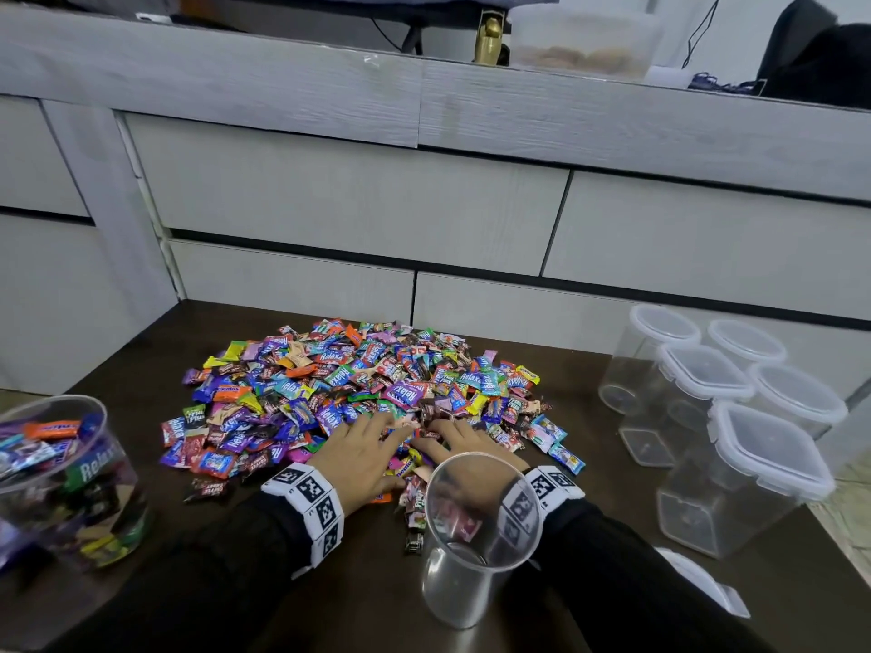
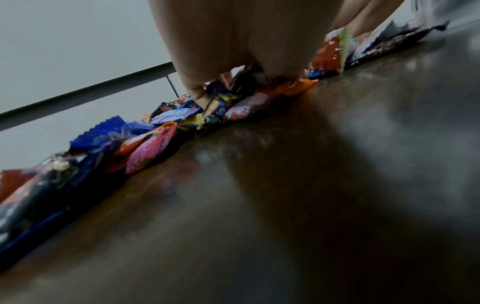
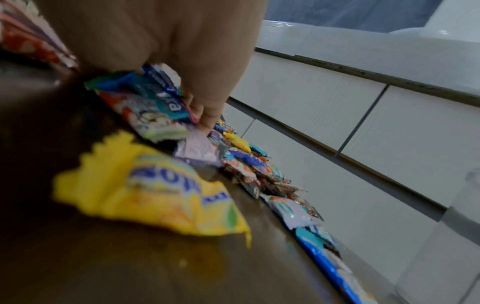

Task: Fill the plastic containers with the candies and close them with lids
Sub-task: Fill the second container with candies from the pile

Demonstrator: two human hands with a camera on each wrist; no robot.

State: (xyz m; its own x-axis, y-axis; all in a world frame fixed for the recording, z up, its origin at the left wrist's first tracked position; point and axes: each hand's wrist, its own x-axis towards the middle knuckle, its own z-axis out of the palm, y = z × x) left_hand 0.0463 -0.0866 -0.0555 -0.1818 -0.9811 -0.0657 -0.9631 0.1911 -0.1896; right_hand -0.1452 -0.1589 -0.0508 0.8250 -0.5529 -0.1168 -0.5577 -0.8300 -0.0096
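Candies (image 1: pixel 358 393) lie in a broad loose heap on the dark tabletop (image 1: pixel 603 487), at its middle, against the grey drawer fronts (image 1: pixel 358 200) behind. Head view: an open cup (image 1: pixel 476 539), clear and nearly empty with a few candies at its bottom, stands on the near side of the heap. Left hand (image 1: pixel 360 457) lies palm-down on the heap's near edge, fingers spread and slightly bent over the wrappers. Right hand (image 1: pixel 464 443) lies beside it on the heap, partly seen through the cup wall; fingers flat to lightly bent. Both wrists carry white marker bands over black sleeves. Left of the heap, a clear tub (image 1: pixel 61 478) is filled with candies and has no lid. Right of the heap, a cluster of empty lidded jars (image 1: pixel 726 417) stands close together. A loose lid (image 1: pixel 697 577) lies near the cup, on its right.

Left wrist view: the left hand (image 2: pixel 233 41) comes down onto the heap's edge (image 2: pixel 161 131), fingertips (image 2: pixel 197 92) pressed among wrappers. Whether any candy is pinched, I cannot tell.

Right wrist view: the right hand (image 3: pixel 182 51) rests on the heap, a fingertip (image 3: pixel 207 119) touching a pale wrapper. A yellow candy (image 3: pixel 155 195) lies apart from the heap, close to the camera, blurred. No firm grip is visible.
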